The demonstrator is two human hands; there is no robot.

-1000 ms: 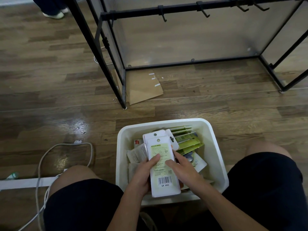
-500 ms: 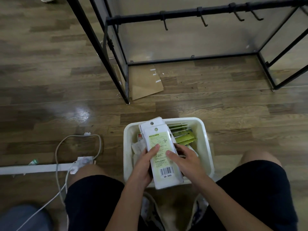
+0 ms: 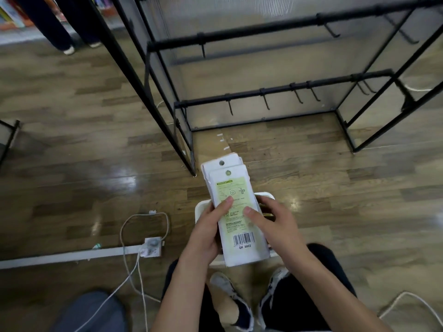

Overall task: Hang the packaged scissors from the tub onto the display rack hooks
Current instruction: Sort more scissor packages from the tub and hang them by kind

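We hold a stack of packaged scissors [image 3: 236, 212] above the white tub [image 3: 200, 209], its long axis running from 6 toward 12 o'clock, the hang holes at the 12 o'clock end and the barcode nearest us. Our left hand [image 3: 207, 232] grips the stack's left edge, fingers curled under, thumb on the label; our right hand [image 3: 275, 226] grips the right edge likewise. At 12 to 1 o'clock stands the black display rack [image 3: 263, 92], its lower-bar hooks [image 3: 266, 105] bare. A rack leg [image 3: 191, 168] stands just beside the stack's top at 11 o'clock. A power strip [image 3: 152, 246] and cable lie on the wooden floor [image 3: 72, 152] at 9 o'clock.
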